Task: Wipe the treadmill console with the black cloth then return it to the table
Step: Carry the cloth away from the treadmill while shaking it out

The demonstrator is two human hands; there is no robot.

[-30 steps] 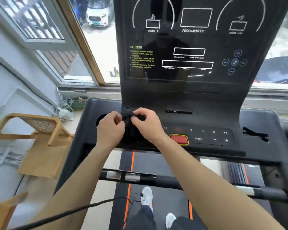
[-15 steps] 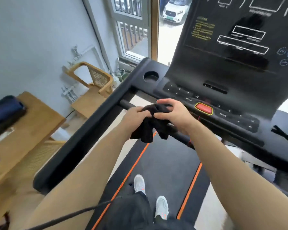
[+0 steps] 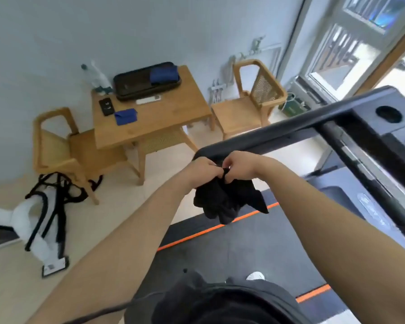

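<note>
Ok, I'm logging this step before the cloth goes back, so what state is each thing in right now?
black cloth: bunched, hanging from both hands
left hand: closed on the cloth
right hand: closed on the cloth
table: not yet holding the black cloth
blue cloth: folded, lying on the table

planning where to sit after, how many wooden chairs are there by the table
2: one chair at the left end of the table, one chair at its right end near the window. Others may be out of view.
</note>
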